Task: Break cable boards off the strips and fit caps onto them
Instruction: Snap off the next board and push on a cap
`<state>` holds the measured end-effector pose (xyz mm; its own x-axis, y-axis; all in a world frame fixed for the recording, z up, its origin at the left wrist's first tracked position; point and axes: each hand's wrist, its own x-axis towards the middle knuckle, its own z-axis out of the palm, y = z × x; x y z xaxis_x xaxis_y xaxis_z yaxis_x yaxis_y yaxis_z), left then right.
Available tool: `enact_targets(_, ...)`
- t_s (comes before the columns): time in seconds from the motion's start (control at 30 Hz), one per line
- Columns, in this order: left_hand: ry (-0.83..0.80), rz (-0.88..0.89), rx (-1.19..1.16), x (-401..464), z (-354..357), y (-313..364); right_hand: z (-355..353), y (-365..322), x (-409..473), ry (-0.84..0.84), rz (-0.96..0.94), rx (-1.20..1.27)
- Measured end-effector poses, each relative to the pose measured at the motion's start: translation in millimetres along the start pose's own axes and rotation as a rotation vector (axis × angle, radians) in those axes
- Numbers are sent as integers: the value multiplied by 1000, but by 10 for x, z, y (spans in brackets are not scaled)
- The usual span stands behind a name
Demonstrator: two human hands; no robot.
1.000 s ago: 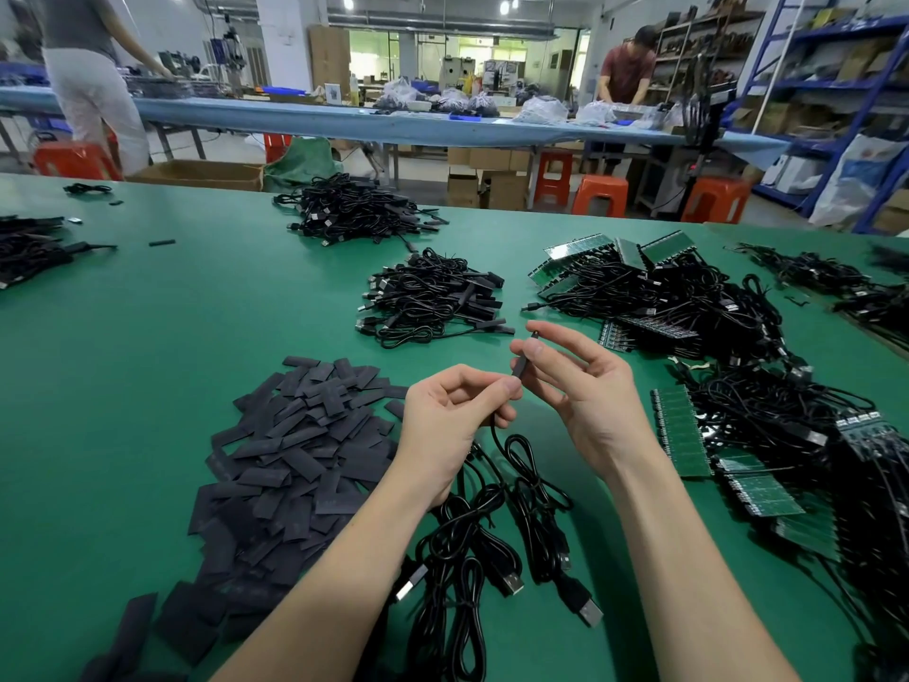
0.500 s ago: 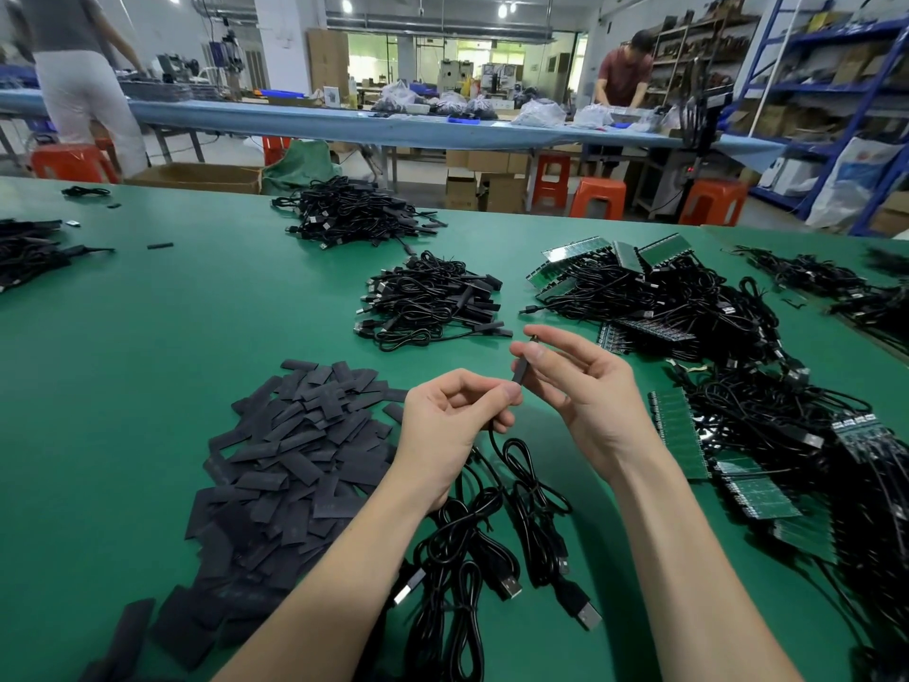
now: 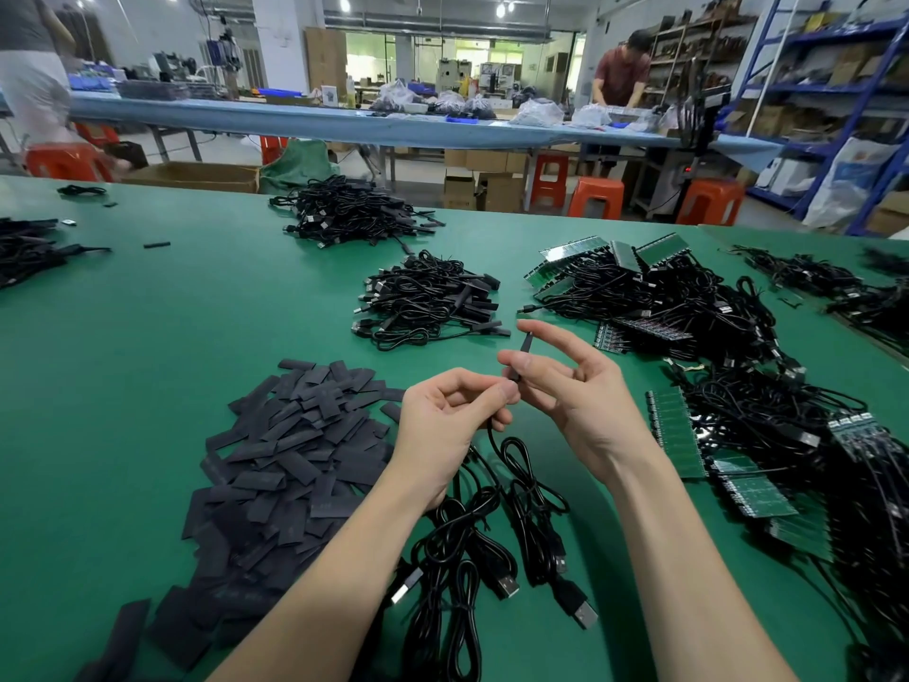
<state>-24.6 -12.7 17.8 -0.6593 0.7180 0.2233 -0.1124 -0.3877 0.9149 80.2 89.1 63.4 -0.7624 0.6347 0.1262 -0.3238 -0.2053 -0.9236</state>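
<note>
left hand (image 3: 442,425): fingers curled, pinching cable (image 3: 497,450) just below cap | right hand (image 3: 570,386): thumb and forefinger pinching black cap (image 3: 522,354), other fingers spread | cap upright above green table (image 3: 196,327)

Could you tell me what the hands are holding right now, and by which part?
The right hand pinches a small black cap near its lower end. The left hand pinches the cable just below the cap.
</note>
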Motion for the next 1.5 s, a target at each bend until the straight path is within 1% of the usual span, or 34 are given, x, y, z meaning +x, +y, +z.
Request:
enact_targets(0.77,-10,26,23,13,-7,-58,-56,-22,18,37,-54,-87)
enact_targets(0.9,-19,22,29,10,2,-48,-61,-18,19,60,-68,-59)
enact_targets(1.1,-7,49,26,10,-7,-52,-82,6,-7,-10,-48,-38)
enact_targets(1.23,-4,31,37,25,-4,-68,-90,42,14,22,-55,-9)
enact_targets(1.4,1,19,26,31,-20,-68,-64,52,2,-23,-50,-52)
enact_targets(1.5,0,17,25,30,-9,-65,-45,59,10,3,-83,-47)
